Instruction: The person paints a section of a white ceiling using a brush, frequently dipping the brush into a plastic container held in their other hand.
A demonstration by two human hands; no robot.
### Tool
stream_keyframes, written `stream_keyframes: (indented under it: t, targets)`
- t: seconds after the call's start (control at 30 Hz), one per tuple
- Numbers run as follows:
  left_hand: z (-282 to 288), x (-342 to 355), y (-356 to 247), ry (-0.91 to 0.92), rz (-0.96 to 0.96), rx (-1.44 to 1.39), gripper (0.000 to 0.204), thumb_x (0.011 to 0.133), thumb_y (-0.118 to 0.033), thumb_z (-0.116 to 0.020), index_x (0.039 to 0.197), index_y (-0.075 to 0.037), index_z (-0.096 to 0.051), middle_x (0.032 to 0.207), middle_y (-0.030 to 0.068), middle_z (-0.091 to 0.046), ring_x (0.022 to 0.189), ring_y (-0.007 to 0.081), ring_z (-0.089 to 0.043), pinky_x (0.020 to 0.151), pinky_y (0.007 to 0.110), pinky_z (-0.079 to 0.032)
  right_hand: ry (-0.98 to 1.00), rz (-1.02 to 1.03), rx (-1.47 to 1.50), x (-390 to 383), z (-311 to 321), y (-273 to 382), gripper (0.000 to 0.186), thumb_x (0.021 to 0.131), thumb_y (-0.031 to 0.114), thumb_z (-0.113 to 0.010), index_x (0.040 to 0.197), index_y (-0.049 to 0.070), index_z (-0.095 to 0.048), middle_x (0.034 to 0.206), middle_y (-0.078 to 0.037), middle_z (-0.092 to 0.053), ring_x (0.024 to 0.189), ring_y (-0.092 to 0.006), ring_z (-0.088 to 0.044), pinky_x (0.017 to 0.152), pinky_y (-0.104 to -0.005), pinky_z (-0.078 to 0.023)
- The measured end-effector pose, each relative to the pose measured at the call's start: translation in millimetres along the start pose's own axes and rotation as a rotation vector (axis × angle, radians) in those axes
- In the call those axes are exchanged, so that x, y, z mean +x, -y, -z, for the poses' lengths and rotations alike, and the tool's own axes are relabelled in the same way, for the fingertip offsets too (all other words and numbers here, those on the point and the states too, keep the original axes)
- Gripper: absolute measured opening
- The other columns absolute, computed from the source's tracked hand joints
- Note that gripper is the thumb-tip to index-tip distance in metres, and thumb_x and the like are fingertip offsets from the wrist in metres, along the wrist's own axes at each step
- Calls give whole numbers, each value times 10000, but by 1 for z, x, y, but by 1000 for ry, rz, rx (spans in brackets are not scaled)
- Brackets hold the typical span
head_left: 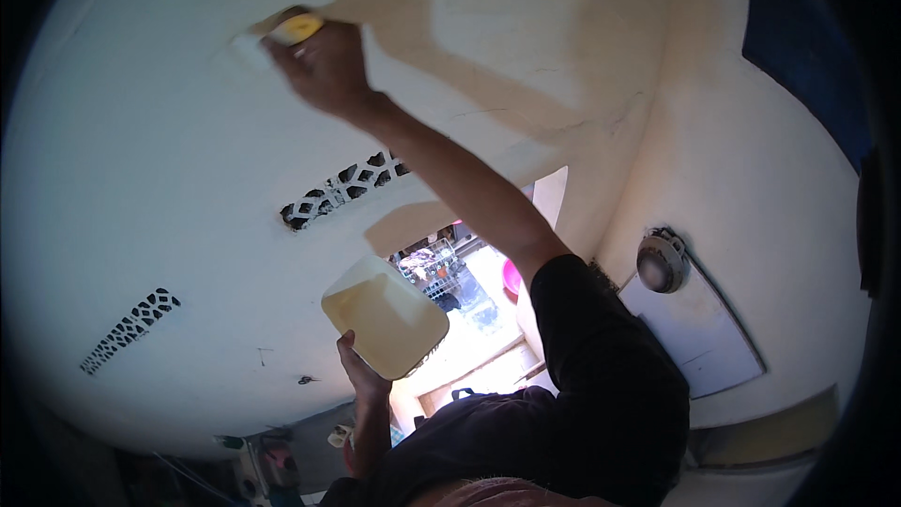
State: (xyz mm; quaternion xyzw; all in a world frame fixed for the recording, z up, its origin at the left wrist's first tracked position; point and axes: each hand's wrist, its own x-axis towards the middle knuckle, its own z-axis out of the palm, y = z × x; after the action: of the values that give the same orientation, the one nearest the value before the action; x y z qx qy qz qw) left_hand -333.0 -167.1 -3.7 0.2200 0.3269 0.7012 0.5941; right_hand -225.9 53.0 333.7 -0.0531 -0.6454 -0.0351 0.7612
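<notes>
My right hand (pixel 328 66) is raised high at the end of an outstretched arm, against the pale wall (pixel 188 150). Its fingers are closed round a small yellow object (pixel 298 30), smeared by motion, so its exact kind does not show. A whitish edge beside it meets the wall, and the hand casts a brown shadow there. Lower down, my left hand (pixel 362 363) grips the near side of a cream, rounded-square plastic tub (pixel 413 333). The tub is tilted, with its hollow side in view and the thumb over its rim.
Two patterned vent openings (pixel 349 188) (pixel 131 327) pierce the wall. Behind the tub is a bright doorway (pixel 488 319) with a rack (pixel 436 268) and a pink item (pixel 511 275) beyond. A round lamp (pixel 662 261) and a white panel (pixel 699 329) are at right. Fine cracks run near the corner.
</notes>
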Motion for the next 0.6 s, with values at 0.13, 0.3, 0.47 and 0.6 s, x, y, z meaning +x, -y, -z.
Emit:
stream_keyframes:
  t: [0.13,0.3,0.47,0.6]
  targets:
    - [-8,-1,1,-27,33,-55,556,928,-392,-373,1325,-10,-448,1211,134,-560,1123,259,-562,947,398,-457,-173,-46,-163,14,96,-104,270,902,192,-701,689,28,-735,633,-58,-700,601,-105,-660,616,-276,-514]
    - [6,4,11,1,66,-61,559,925,-391,-374,1329,-12,-446,1224,136,-552,1130,260,-558,950,404,-453,-433,84,-826,46,245,-132,314,888,277,-702,684,42,-741,561,-69,-660,494,-178,-622,543,-282,-479]
    - [-10,-2,10,-57,98,-94,537,922,-378,-378,1304,-9,-462,1208,131,-559,1124,256,-559,945,411,-454,-299,205,-851,27,191,-132,199,823,254,-744,877,63,-728,637,-121,-655,559,-301,-632,533,-378,-495]
    - [-5,4,14,-23,39,22,521,926,-389,-379,1274,-16,-486,1194,122,-568,1093,251,-574,915,403,-478,-144,273,-476,-14,58,-63,335,754,195,-780,1053,74,-690,930,-160,-712,746,-313,-700,657,-387,-566]
